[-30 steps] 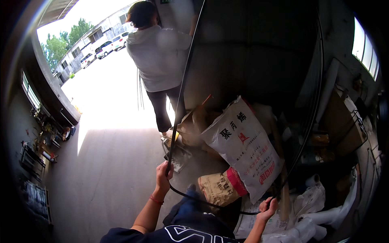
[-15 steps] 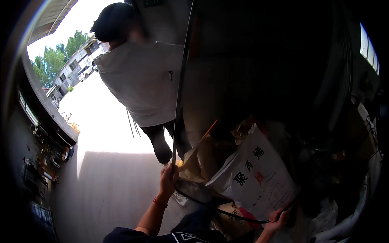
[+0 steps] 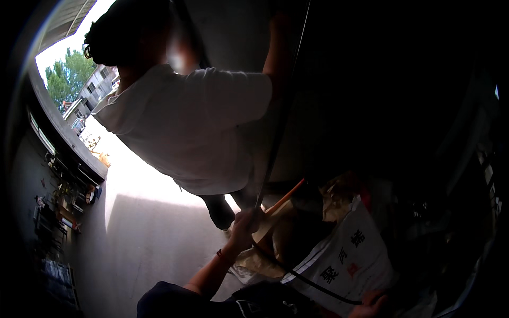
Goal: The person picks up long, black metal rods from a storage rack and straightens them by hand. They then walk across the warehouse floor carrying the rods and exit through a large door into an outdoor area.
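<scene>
My left hand (image 3: 246, 227), with a dark red band at the wrist, is closed round a long black flexible strip (image 3: 303, 277). From that fist the strip runs steeply up into the dark, past a co-worker. Its lower stretch sags down to my right hand (image 3: 370, 304), whose fingers are closed round it near the bottom edge. I cannot tell whether it is a hose, cable or seal. A white printed woven sack (image 3: 344, 259) lies just behind the lower stretch.
A co-worker in a white T-shirt (image 3: 185, 127) stands close ahead, one arm raised toward the dark right side. An orange rod (image 3: 285, 196) leans by brown paper sacks (image 3: 275, 225). Cluttered shelving (image 3: 58, 217) lines the left wall. A concrete floor (image 3: 143, 254) leads to a bright doorway.
My view has shifted. The co-worker is closer and now has an arm raised to the right. My left hand and the strip's upper part appear farther right; both hands keep their hold.
</scene>
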### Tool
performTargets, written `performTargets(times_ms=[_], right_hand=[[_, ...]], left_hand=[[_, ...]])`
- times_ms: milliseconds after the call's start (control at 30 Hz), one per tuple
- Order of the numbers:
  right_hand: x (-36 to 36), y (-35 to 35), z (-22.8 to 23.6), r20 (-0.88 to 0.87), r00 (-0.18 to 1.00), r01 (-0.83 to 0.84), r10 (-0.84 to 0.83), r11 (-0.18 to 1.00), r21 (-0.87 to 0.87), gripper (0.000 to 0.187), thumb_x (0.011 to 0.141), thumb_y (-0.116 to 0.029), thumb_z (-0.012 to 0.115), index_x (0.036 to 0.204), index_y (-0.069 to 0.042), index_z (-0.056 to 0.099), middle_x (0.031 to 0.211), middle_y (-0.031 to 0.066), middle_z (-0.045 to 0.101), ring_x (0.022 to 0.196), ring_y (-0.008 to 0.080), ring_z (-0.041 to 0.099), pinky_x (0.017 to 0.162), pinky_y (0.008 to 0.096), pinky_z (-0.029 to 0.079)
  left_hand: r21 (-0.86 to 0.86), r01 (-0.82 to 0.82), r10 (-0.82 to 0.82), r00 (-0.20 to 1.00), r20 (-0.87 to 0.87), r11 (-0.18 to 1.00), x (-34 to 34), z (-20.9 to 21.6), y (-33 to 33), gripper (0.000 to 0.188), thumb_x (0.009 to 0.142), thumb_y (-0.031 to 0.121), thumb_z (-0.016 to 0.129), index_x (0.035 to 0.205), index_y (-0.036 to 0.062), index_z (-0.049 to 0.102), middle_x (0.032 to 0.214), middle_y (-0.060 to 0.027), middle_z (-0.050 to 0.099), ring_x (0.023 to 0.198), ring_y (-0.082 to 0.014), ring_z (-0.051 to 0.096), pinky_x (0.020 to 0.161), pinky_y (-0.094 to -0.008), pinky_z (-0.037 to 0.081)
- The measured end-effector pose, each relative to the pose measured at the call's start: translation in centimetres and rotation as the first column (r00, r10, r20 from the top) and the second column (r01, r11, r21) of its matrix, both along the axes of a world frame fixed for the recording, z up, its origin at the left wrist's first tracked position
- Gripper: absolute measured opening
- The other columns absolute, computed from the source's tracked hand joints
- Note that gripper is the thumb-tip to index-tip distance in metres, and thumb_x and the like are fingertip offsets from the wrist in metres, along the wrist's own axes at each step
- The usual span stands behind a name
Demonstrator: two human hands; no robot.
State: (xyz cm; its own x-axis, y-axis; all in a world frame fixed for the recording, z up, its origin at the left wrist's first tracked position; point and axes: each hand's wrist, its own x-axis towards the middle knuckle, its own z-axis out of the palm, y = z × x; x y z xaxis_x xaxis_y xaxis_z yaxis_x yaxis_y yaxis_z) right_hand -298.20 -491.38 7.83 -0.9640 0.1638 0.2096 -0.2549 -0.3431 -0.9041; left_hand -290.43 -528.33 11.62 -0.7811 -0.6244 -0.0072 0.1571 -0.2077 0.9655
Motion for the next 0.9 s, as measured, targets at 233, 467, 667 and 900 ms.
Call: performTargets(times_ms=[233,467,667,900], right_hand=[[-1.8,-1.2,0.6,-0.158,0.972,0.209,-0.175,0.951,0.228,0.033,0.08,0.002,0.048,0.052,-0.006,0.031,0.048,0.005,0.029,0.041,0.0183,0.025,0.039,0.0315,0.024],[-3.5,-0.5,-0.1,0.017,0.999,0.042,-0.043,0.997,0.064,0.042,0.085,-0.04,0.04,0.054,-0.013,0.033,0.044,-0.0035,0.023,0.039,0.0069,0.021,0.04,0.0221,0.015],[-2.5,1.5,0.7,0.036,0.999,0.028,-0.033,0.993,0.114,0.044,0.085,-0.042,0.038,0.054,-0.012,0.033,0.044,-0.0041,0.022,0.038,0.0062,0.02,0.038,0.0217,0.014],[-1.2,4.4,-0.2,0.096,0.964,0.221,-0.249,0.945,0.241,0.036,0.085,-0.027,0.04,0.053,-0.011,0.031,0.045,-0.0011,0.023,0.039,0.0102,0.02,0.039,0.0245,0.017]], left_hand=[[0.02,-0.034,0.035,0.999,-0.029,0.999,-1.9,1.2,-0.8,0.035,0.088,0.033,0.039,0.068,0.0059,0.047,0.053,0.0032,0.037,0.045,-0.0051,0.03,0.042,-0.0203,0.022],[0.099,-0.002,0.013,0.994,-0.112,0.995,-3.1,1.0,-1.5,0.031,0.087,0.033,0.042,0.07,0.0072,0.047,0.059,0.0029,0.039,0.05,-0.0051,0.033,0.045,-0.0199,0.025],[0.096,0.071,-0.061,0.993,-0.099,0.993,-2.9,-0.3,-0.1,0.032,0.087,0.033,0.04,0.069,0.0073,0.046,0.055,0.0036,0.035,0.045,-0.0048,0.029,0.042,-0.02,0.021],[0.033,0.042,-0.044,0.997,0.059,0.999,-4.2,1.1,3.2,0.035,0.087,0.033,0.037,0.069,0.0055,0.047,0.047,0.0037,0.033,0.041,-0.0048,0.025,0.041,-0.0202,0.018]])
